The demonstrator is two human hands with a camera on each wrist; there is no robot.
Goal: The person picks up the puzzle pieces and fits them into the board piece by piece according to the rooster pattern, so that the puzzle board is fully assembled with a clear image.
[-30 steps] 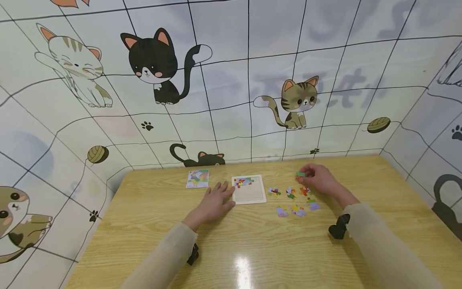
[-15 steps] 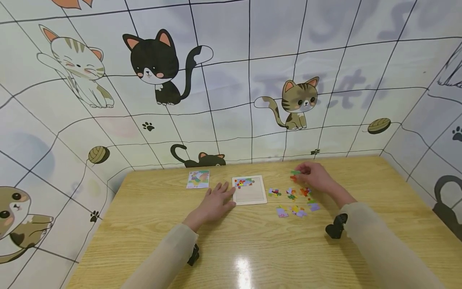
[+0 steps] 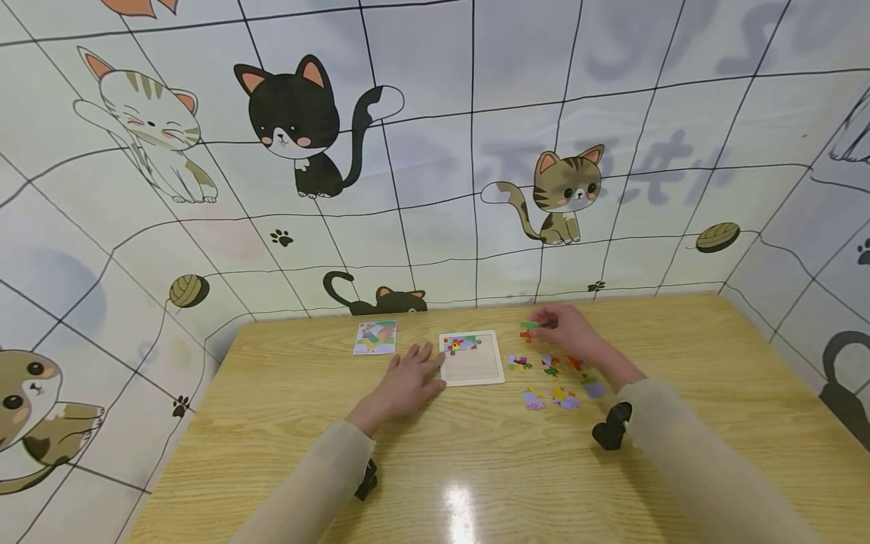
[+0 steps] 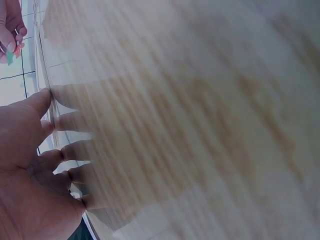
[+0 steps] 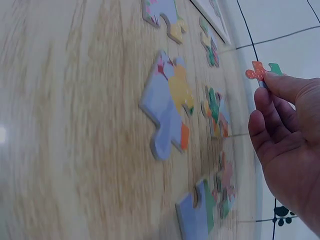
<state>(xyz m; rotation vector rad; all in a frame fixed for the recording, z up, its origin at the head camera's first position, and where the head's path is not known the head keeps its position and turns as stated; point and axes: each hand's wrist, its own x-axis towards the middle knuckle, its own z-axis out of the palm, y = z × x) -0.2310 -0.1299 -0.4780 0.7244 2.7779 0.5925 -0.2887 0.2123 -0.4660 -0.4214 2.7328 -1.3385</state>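
My right hand (image 3: 567, 330) pinches a red and green puzzle piece (image 5: 258, 71) between thumb and fingers, above the table to the right of a white puzzle frame (image 3: 501, 361). Joined colourful pieces (image 3: 462, 344) lie in the frame's upper left; the rest of its inside is bare. My left hand (image 3: 405, 379) lies with spread, nearly straight fingers on the table, its fingertips at the frame's left edge. In the left wrist view, the fingers of that left hand (image 4: 35, 170) touch the tabletop.
Several loose puzzle pieces (image 3: 560, 398) lie right of the frame in two rough rows. A small picture card (image 3: 374, 338) is on the table (image 3: 285, 423) left of the frame. A cat-patterned wall (image 3: 435, 249) stands behind the table.
My right hand has moved left toward the frame, carrying the red and green puzzle piece. The left hand has stayed at the frame's edge.
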